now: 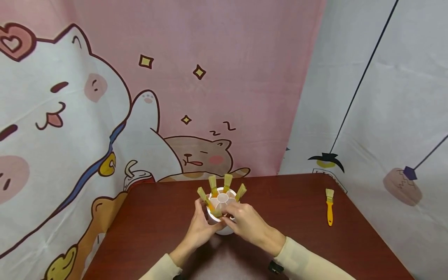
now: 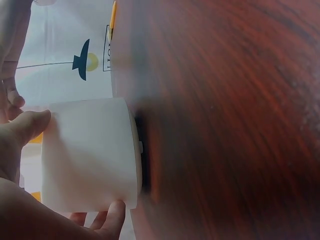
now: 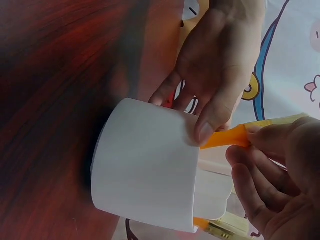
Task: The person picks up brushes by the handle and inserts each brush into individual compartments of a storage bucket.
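Observation:
A white round holder (image 1: 225, 231) with a ring of compartments stands on the table. My left hand (image 1: 199, 226) grips it from the left side, thumb near the rim and fingers around the wall in the right wrist view. Several paint brushes (image 1: 228, 180) stand in it, bristles up. My right hand (image 1: 249, 222) is over the near rim and pinches a paint brush (image 3: 229, 137) by its orange handle, close below the pale bristles. The handle's lower end goes behind the left thumb at the rim and is hidden. That brush leans outward over the near-left edge.
Another paint brush (image 1: 330, 212) with a yellow handle lies on the right of the dark red-brown table (image 1: 287, 202), bristles toward the back. A printed cloth (image 1: 245, 77) with cartoon animals hangs behind and along the sides of the table.

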`<act>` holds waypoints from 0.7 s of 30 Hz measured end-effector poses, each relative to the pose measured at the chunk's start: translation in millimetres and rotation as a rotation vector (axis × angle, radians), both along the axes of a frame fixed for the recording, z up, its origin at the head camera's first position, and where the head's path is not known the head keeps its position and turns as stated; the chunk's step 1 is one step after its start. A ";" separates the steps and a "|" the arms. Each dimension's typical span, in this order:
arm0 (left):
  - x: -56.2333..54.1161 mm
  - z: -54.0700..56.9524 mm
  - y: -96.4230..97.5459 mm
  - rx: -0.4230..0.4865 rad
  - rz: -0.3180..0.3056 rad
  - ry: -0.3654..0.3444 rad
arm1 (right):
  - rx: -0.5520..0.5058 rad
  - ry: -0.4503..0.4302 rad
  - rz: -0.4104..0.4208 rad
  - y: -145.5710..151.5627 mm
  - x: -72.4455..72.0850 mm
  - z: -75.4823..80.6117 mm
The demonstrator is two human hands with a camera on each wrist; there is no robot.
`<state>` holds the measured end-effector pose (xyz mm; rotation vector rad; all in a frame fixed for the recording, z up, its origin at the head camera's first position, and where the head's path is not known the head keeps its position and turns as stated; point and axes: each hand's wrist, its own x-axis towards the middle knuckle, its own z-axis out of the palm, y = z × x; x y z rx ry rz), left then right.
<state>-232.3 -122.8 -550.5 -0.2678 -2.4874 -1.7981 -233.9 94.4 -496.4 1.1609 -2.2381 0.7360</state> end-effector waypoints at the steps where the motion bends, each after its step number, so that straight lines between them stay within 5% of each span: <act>1: 0.3 0.3 -0.2 0.007 -0.006 0.002 | 0.013 0.002 -0.003 0.1 0.2 -0.6; 21: 2.1 2.1 -1.4 0.037 -0.056 0.015 | 0.126 -0.033 -0.029 1.5 -1.0 -2.2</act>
